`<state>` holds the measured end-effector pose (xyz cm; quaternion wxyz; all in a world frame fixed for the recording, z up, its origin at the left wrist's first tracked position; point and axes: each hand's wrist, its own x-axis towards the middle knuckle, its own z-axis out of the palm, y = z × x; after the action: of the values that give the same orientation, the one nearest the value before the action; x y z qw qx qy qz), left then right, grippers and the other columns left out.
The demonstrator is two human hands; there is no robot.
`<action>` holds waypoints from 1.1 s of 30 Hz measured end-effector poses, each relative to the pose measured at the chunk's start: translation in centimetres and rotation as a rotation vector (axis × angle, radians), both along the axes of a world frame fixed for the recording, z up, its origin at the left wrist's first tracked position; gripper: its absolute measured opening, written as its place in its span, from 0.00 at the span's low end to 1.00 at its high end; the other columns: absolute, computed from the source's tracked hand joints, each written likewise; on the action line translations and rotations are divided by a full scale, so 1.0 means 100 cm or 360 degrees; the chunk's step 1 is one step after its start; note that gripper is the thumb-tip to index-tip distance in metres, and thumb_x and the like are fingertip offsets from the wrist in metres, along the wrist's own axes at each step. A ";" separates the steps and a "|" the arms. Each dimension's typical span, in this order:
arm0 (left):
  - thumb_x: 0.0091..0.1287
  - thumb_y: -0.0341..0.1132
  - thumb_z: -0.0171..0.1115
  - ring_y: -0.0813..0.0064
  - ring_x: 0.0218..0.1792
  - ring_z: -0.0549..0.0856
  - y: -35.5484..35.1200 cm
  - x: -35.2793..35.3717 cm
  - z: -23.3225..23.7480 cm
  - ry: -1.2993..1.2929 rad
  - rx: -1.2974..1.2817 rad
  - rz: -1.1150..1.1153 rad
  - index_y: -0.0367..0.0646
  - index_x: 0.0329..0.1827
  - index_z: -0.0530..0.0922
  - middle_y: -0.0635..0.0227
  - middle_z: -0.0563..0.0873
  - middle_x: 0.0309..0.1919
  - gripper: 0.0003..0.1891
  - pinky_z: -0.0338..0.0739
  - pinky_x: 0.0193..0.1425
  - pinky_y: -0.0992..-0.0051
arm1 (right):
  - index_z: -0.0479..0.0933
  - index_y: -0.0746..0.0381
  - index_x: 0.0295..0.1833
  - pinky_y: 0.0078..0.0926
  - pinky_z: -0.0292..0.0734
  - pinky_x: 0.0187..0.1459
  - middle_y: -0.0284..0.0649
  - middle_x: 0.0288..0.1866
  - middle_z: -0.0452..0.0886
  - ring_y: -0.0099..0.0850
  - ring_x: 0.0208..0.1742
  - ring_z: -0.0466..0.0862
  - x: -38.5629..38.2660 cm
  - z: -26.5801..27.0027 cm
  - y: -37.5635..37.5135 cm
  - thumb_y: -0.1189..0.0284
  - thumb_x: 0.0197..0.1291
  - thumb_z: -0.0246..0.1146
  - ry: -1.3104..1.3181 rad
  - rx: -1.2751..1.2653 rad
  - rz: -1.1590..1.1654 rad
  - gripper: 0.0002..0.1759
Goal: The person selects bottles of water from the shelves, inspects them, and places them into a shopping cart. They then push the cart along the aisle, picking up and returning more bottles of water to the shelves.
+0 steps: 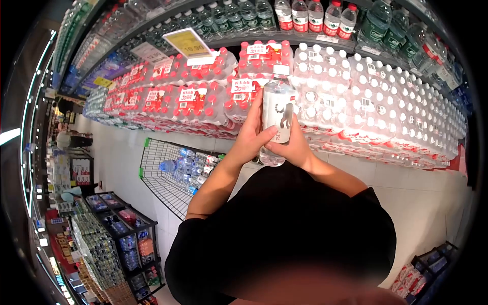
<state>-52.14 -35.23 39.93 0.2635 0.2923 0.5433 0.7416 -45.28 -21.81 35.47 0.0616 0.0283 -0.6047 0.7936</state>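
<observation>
Both my hands are wrapped round a clear water bottle (277, 105) with a white cap and a pale label bearing a dark picture. It is held upright in front of my chest, label facing me. My left hand (252, 133) grips its left side, thumb across the lower label. On the other side, my right hand (294, 145) closes round the lower right, its thumb near the base. Fingers behind the bottle are hidden. Just beyond it stand shrink-wrapped packs of red-capped bottles (201, 104) and white-capped bottles (323, 107).
At my left stands a wire shopping cart (161, 175) with green corners, holding several water bottles (185, 166). Shelves of green bottles (223, 19) run above the packs, with a yellow price sign (187, 43). Black display racks (124, 234) stand lower left; a person (76, 138) is farther off.
</observation>
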 end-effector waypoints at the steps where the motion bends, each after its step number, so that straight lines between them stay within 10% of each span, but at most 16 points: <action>1: 0.64 0.27 0.63 0.65 0.76 0.59 0.011 -0.005 0.000 -0.0022 -0.0020 -0.0003 0.37 0.81 0.37 0.55 0.56 0.77 0.49 0.55 0.77 0.66 | 0.54 0.66 0.72 0.34 0.73 0.61 0.44 0.62 0.73 0.32 0.62 0.76 -0.001 0.003 0.011 0.71 0.50 0.75 0.0047 0.0062 -0.0048 0.48; 9: 0.55 0.33 0.77 0.65 0.65 0.72 0.112 -0.017 -0.003 0.0381 -0.0476 0.0093 0.39 0.74 0.52 0.58 0.70 0.63 0.49 0.71 0.67 0.64 | 0.47 0.71 0.76 0.42 0.73 0.61 0.57 0.58 0.77 0.53 0.61 0.78 -0.012 -0.009 0.106 0.71 0.42 0.79 0.0349 0.0820 -0.0512 0.61; 18: 0.49 0.30 0.81 0.70 0.57 0.81 0.181 -0.068 0.005 0.0529 -0.0450 0.0368 0.37 0.67 0.64 0.61 0.80 0.56 0.43 0.77 0.62 0.68 | 0.48 0.72 0.77 0.43 0.69 0.63 0.60 0.62 0.72 0.53 0.62 0.75 -0.008 -0.026 0.182 0.68 0.50 0.75 0.0387 0.1142 -0.0708 0.56; 33: 0.49 0.27 0.81 0.68 0.58 0.81 0.269 -0.318 0.183 0.1592 0.0071 0.0726 0.38 0.63 0.68 0.62 0.81 0.55 0.38 0.77 0.65 0.66 | 0.53 0.69 0.77 0.43 0.70 0.61 0.57 0.60 0.74 0.49 0.59 0.76 0.078 -0.097 0.222 0.74 0.53 0.71 -0.0288 0.1244 -0.1327 0.49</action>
<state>-83.98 -8.29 58.20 -0.2006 0.4893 0.6360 0.5620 -37.44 0.37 25.77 0.3021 -0.2596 -0.8158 0.4193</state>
